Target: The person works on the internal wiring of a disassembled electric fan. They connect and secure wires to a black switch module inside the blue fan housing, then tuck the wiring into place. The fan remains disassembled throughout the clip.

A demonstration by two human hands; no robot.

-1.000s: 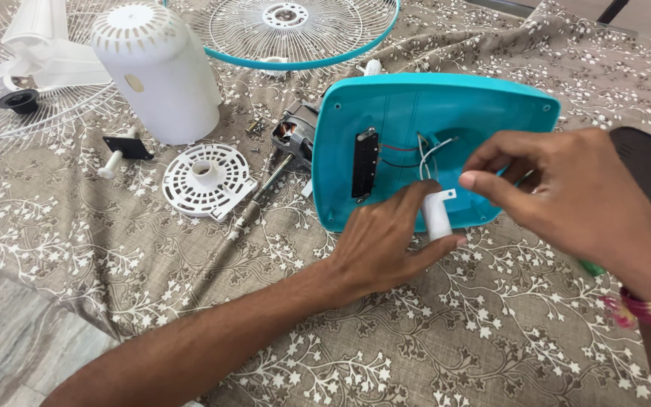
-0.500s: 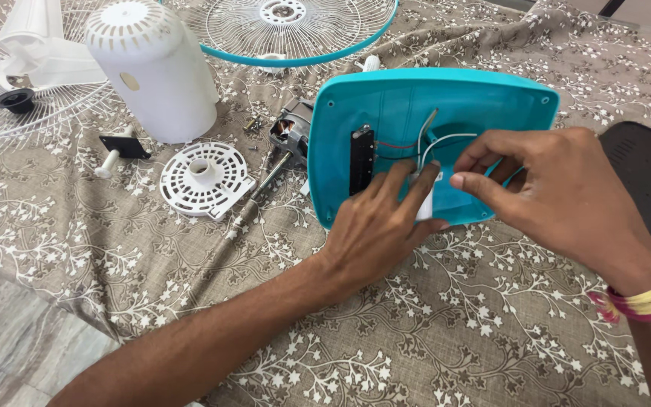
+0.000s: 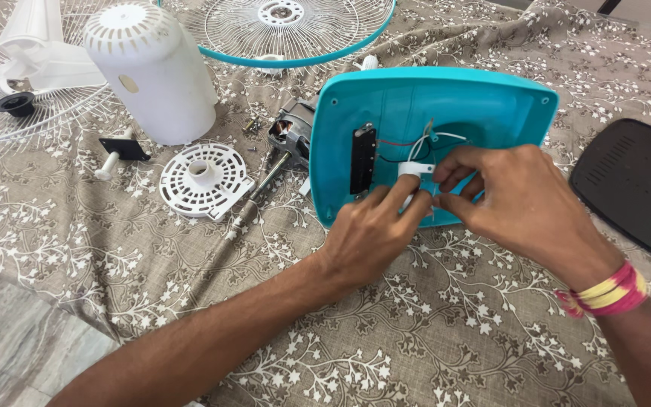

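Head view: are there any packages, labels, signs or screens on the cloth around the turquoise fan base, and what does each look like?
No package, sign or screen shows.
Possible label: a small pale oval mark on the side of the white motor cover, upper left; too small to tell more.
Black flat panel, right edge: a vented plastic cover, not a screen.
Both hands hold a small white part inside the turquoise base.

Left hand (image 3: 371, 230) and right hand (image 3: 510, 200) both pinch a small white part (image 3: 414, 170) inside the upturned teal fan base (image 3: 446, 105); white motor cover (image 3: 152, 71) stands far left.
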